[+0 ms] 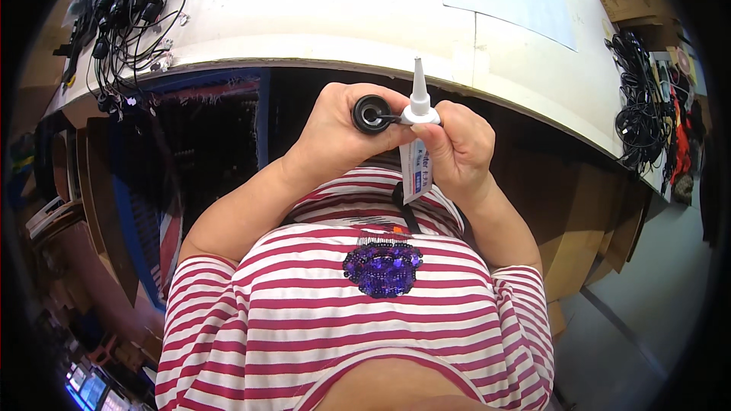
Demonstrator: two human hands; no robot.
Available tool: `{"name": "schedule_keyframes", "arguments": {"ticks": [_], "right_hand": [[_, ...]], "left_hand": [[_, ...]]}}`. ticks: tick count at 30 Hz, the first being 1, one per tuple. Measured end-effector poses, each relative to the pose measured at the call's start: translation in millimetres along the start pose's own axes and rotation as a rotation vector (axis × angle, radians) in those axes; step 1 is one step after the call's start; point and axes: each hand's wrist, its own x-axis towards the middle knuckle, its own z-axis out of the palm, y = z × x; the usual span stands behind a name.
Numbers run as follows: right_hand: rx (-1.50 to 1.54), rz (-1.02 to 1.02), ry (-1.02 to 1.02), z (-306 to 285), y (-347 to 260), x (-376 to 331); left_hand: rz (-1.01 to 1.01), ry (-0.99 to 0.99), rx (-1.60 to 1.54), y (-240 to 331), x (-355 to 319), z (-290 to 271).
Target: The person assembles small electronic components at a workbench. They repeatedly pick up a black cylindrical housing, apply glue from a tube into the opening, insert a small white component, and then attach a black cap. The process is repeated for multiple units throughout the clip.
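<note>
In front of my chest, over the table's near edge, my two hands are close together. My left hand [335, 125] is closed round a black round lamp socket [371, 114], its open end facing up with a metal contact inside. My right hand [461, 144] pinches a white tube [416, 171] with printed label by its upper end. The tube's long tapered white nozzle [419, 91] points away from me, up over the table. A short dark piece bridges the gap between socket and nozzle base; what it belongs to, I cannot tell. A black cord hangs below the hands.
A white table [304, 23] stretches ahead, with a pale sheet [506, 0] lying on it. Black cables with sockets [141, 15] are heaped at the left and spill over the edge. Coiled black cables [638, 99] hang at the right. Cardboard boxes [575, 221] stand below.
</note>
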Motion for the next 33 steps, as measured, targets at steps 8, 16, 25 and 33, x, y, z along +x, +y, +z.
{"name": "schedule_keyframes", "arguments": {"ticks": [8,16,25,33], "right_hand": [[0.021,0.012,0.002,0.7,-1.6,1.4],[0.027,0.040,-0.020,0.0,-4.9,3.3],[0.066,0.109,-0.069,-6.9,-5.4,8.0],[1.104,0.757,-0.304,-52.2,-12.7,17.8]], "left_hand": [[0.003,0.002,-0.047,-3.2,1.1,0.7],[-0.021,0.000,-0.072,-5.3,0.2,-0.5],[0.003,-0.021,-0.065,-5.7,4.3,-2.8],[-0.004,-0.181,0.066,-0.5,10.7,-18.0]]}}
